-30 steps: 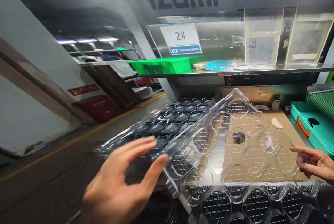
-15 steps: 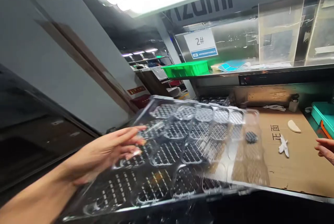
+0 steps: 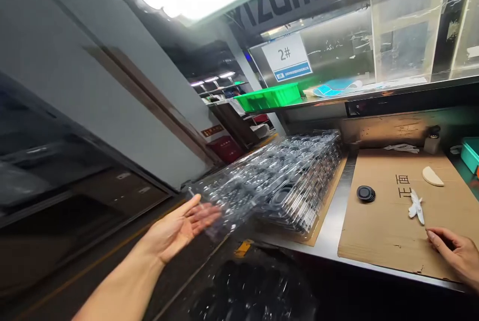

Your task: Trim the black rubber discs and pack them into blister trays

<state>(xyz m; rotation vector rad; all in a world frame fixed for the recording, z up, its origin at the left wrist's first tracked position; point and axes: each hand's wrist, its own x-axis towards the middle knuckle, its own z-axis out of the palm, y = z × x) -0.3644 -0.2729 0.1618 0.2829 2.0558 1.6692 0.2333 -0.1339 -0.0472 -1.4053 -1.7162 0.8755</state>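
My left hand [image 3: 183,228] grips the near left corner of a clear plastic tray [image 3: 239,186], thumb above and fingers below, partly blurred. The tray slants over a stack of clear trays [image 3: 299,206] that hold black round parts. Low over the cardboard sheet [image 3: 374,231], my right hand [image 3: 452,253] has its thumb and forefinger pinched together; whatever is between the tips is too small to make out. By those fingertips lies a white, blade-shaped piece [image 3: 416,208]. A black round part [image 3: 365,193] rests farther left on the cardboard.
Below the metal table edge is another clear tray [image 3: 258,291] with dark parts. A cream half-round pad [image 3: 433,176] and a small bottle [image 3: 432,141] are on the right. A green bin [image 3: 269,99] stands on the shelf above; a teal box [image 3: 470,154] is at far right.
The clear tray has moved left and away from me, off the cardboard and over the stack, with my left hand at its corner. My right hand has come farther in over the cardboard.
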